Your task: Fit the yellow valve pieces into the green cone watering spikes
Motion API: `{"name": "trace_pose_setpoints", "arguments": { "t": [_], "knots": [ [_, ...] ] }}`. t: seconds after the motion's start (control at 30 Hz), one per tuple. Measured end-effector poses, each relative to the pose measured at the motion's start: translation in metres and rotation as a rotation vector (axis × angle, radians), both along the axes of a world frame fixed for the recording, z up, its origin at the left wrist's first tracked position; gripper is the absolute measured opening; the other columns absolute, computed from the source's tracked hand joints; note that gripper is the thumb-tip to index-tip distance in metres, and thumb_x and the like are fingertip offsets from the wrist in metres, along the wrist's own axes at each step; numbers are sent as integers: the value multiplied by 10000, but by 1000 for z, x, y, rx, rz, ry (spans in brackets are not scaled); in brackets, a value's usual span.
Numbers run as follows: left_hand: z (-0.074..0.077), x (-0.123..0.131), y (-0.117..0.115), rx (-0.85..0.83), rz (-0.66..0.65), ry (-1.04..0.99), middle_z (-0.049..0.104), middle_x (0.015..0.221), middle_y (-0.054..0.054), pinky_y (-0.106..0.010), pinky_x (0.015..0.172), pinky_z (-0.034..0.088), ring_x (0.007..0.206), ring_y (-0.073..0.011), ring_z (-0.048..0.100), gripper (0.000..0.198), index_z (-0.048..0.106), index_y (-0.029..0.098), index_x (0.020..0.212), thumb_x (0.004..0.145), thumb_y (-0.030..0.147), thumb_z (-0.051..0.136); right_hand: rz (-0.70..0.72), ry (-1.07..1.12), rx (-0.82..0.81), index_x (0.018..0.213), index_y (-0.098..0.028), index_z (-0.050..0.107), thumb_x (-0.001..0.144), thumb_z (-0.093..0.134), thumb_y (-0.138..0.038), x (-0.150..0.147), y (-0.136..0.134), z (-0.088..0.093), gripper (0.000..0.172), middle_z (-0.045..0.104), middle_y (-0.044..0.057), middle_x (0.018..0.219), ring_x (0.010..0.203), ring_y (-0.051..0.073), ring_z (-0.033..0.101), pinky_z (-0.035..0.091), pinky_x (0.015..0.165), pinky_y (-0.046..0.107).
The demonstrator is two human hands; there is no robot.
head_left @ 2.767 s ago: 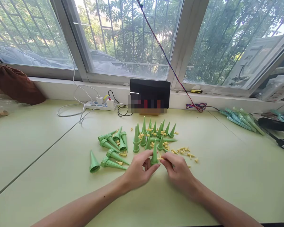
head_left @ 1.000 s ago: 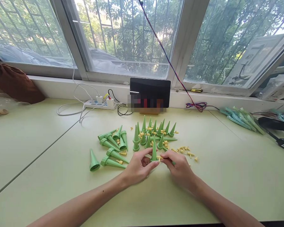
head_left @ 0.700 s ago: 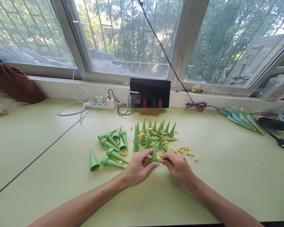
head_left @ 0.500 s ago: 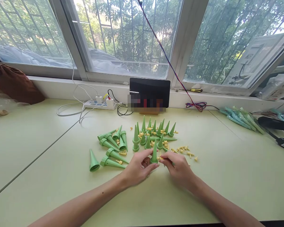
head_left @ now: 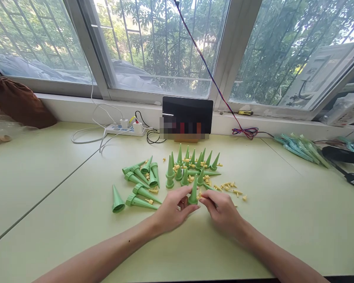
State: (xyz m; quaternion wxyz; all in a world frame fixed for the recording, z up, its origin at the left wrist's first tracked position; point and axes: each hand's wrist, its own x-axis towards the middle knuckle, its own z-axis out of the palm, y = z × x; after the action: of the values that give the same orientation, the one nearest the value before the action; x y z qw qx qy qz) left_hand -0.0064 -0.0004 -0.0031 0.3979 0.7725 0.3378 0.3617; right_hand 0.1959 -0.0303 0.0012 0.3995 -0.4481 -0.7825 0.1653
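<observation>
My left hand point(head_left: 173, 207) is closed around the base of a green plastic cone spike point(head_left: 194, 192), which points upward. Just right of it, my right hand point(head_left: 222, 206) pinches a small yellow plastic valve point(head_left: 200, 195) against the cone's side near its base. Whether the valve sits in a hole there, I cannot tell. Behind my hands stand several upright green spikes point(head_left: 169, 167), many with yellow valves at their bases. On the left lie several loose green spikes point(head_left: 138, 179), and one stands apart point(head_left: 117, 201). Loose yellow valves point(head_left: 228, 186) are scattered to the right.
A dark tablet point(head_left: 187, 114) leans on a stand by the window. Left of it lies a white power strip point(head_left: 126, 131) with cables. Bagged teal and green pieces point(head_left: 301, 149) and a black strap-like object point(head_left: 342, 157) lie at right; a brown bag point(head_left: 22, 103) sits far left.
The view has shifted very slightly. Both hands stay at the cone; the yellow valve has turned a little in my right fingers, its thin stem now pointing up.
</observation>
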Motion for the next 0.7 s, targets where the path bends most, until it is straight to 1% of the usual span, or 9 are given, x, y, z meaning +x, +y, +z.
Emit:
{"name": "trace_pose_setpoints", "arguments": {
  "t": [0.17,0.43,0.6,0.7],
  "knots": [
    [0,0,-1,26,-17,6,457,750,49,-198,556,404,613,-85,435,167,611,161,1013,897,263,677,13,-2,-30,726,-218,468,1030,451,-245,0,-2,-1,305,479,-35,626,553,129,393,312,550,243],
    [1,0,-2,119,-39,2,474,783,44,-193,575,399,633,-82,445,119,553,180,945,922,226,661,13,-34,-50,693,-224,346,1046,397,-265,-1,-2,0,359,428,-43,612,551,128,343,281,546,247],
    [4,1,-2,138,-55,1,513,824,23,-192,587,412,667,-93,470,76,553,183,957,944,206,624,-19,-7,-79,691,-221,339,1050,398,-279,-3,-3,3,368,404,-49,610,549,123,337,274,546,250],
    [5,1,-3,141,-65,8,529,827,12,-196,590,418,677,-101,479,45,566,178,952,952,202,605,-20,11,-110,694,-218,365,1041,419,-283,-4,-4,5,356,415,-47,621,560,123,353,289,555,250]
  ]
}}
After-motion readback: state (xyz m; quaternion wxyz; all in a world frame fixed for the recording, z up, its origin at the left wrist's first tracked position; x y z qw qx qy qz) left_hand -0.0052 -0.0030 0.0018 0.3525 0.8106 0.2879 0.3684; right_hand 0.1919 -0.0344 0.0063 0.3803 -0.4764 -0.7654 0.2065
